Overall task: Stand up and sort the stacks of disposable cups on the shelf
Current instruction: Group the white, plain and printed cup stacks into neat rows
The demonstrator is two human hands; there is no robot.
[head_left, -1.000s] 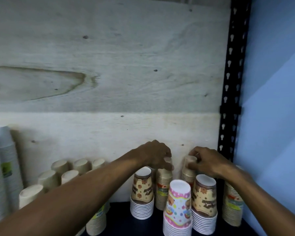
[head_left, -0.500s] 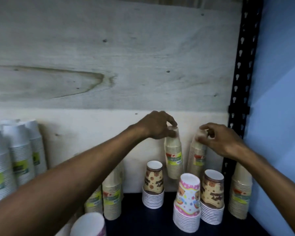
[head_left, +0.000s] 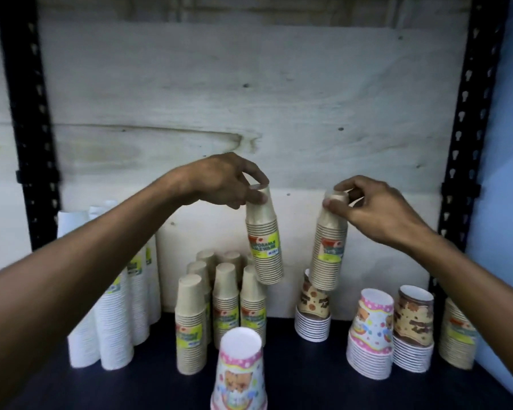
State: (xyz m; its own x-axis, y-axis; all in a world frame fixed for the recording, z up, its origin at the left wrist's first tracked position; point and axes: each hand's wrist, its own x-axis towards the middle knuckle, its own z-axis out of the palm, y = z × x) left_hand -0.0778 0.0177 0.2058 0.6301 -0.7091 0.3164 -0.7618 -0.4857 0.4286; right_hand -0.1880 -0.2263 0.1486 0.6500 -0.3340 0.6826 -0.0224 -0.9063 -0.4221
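Your left hand (head_left: 225,182), at centre frame, pinches the top of a kraft cup stack (head_left: 264,241), fingers (head_left: 256,173) curled over its upturned base, thumb pressed to the side. The stack hangs clear of the shelf (head_left: 308,380), tilted slightly with its lower end toward the right, and carries a yellow-green label.

Your right hand (head_left: 376,208), right of centre, grips the top of a second kraft stack (head_left: 330,247) in the same manner, fingertips curled round the top cup. This stack is also off the shelf, leaning with its lower end toward the left. Its bottom overlaps, in the picture, the brown-patterned stack (head_left: 313,309) standing below; contact cannot be confirmed.

Standing on the dark shelf surface:
- lower left, tall white cup stacks (head_left: 113,315) against the back panel (head_left: 249,99);
- centre, a cluster of upright kraft stacks (head_left: 219,306), several deep;
- bottom centre, nearest you, a pink bear-print stack (head_left: 240,371);
- lower right, another pink bear-print stack (head_left: 370,332) touching a brown-patterned stack (head_left: 413,329), with one labelled kraft stack (head_left: 456,335) just beside them at the right edge.

All stacks are rim-down. Black perforated uprights (head_left: 468,128) frame the shelf on both sides.
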